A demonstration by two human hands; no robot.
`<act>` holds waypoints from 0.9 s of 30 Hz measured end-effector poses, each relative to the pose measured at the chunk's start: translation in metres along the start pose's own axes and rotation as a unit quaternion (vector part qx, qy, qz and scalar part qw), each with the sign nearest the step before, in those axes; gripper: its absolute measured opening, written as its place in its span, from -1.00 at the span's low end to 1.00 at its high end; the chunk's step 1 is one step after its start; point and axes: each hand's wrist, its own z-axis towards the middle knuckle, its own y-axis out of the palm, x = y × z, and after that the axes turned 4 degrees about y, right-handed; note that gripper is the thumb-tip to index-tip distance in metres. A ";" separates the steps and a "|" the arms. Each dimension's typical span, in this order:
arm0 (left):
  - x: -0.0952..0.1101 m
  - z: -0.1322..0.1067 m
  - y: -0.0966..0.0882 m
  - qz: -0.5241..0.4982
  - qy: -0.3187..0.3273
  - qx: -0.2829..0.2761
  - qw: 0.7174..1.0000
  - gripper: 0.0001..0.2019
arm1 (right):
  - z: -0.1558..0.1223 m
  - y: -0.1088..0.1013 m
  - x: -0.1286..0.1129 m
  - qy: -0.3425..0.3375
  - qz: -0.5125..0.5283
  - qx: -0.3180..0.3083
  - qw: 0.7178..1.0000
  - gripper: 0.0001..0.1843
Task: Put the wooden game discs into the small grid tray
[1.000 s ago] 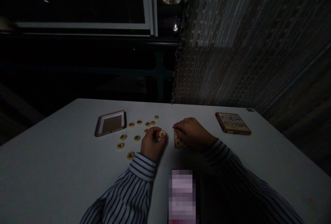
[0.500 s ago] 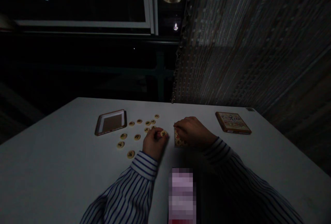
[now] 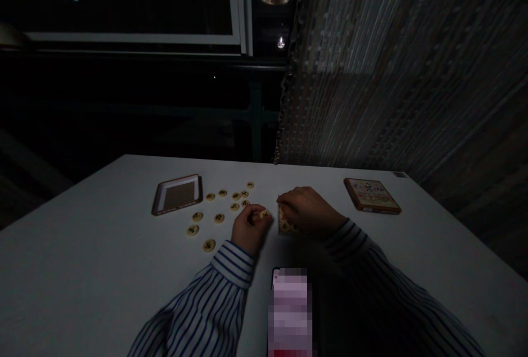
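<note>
My left hand [image 3: 249,229] pinches a round xiangqi (Chinese chess) piece [image 3: 264,214], pale with a dark character, just left of a small shallow box [image 3: 284,232]. Several pieces [image 3: 285,226] lie in that box. Across it reaches my right hand [image 3: 309,209], its curled fingers gripping the box around the far left corner and hiding much of the inside. Beyond and to the left of my left hand, several loose xiangqi pieces [image 3: 218,218] are scattered on the white table [image 3: 136,269].
An open, shallow lid or tray [image 3: 155,203] lies at the back left. On the right rests a flat box with a printed picture [image 3: 373,195]. A phone [image 3: 291,313] with a blurred screen is at the front middle. Behind the table hangs a string curtain [image 3: 355,71].
My left hand has moved slightly to the right with the piece, closer to the small box. My right hand has stayed practically where it was.
</note>
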 end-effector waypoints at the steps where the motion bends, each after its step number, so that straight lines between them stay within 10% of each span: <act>1: 0.001 0.000 0.000 0.000 -0.002 -0.004 1.000 -0.77 | 0.000 0.000 0.000 0.001 0.004 -0.003 1.000 -0.67; 27: 0.005 0.001 -0.003 -0.022 -0.012 0.000 1.000 -0.77 | -0.001 0.001 -0.008 -0.003 0.031 -0.023 0.999 -0.69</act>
